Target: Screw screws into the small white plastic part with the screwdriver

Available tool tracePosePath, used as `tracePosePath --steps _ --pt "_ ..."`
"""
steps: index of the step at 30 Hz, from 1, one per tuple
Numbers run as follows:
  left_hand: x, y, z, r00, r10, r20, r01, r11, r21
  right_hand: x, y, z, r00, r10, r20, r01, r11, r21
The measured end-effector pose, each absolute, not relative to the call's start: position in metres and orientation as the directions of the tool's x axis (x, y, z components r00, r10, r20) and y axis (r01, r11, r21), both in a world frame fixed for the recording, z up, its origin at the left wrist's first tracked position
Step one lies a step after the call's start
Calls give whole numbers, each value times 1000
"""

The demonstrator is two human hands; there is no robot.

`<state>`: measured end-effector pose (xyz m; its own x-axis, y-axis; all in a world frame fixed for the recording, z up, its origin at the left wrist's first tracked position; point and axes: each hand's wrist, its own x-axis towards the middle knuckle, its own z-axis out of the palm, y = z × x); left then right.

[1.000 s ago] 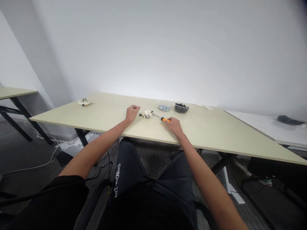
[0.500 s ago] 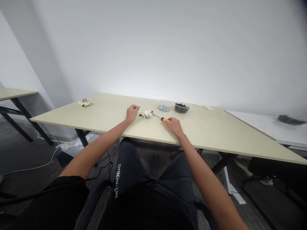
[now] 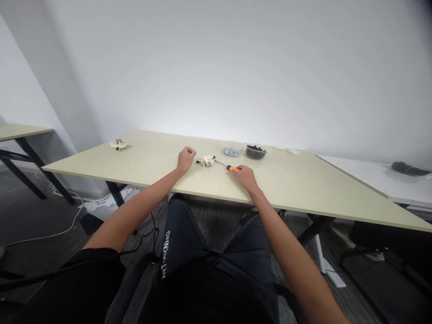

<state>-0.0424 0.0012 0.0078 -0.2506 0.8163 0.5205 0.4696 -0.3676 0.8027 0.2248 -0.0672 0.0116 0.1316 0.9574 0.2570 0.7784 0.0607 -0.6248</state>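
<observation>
My right hand is closed around the orange and black handle of a screwdriver. Its thin shaft points left, and the tip is close to a small black piece on the right of a cream plastic part. Whether tip and piece touch, I cannot tell. That part lies on the table with another black piece at its left side and something metallic in its middle. Just left of it, my left hand rests on the table with curled, closed fingers. Whatever those fingers hold, if anything, is too small to make out.
Behind my hands stand a clear tub of small silvery pieces and a clear bowl of black pieces. A similar cream part sits at the table's far left. A white surface with a dark bag adjoins on the right.
My left hand's fingers have curled in slightly. The screwdriver, my right hand and the cream part are in nearly the same place.
</observation>
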Motion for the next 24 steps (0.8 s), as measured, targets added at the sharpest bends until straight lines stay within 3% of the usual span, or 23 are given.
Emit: tracePosePath --steps 24 --pt "-43 -1 8 -245 824 511 475 -358 804 225 -66 11 138 956 260 775 59 -629"
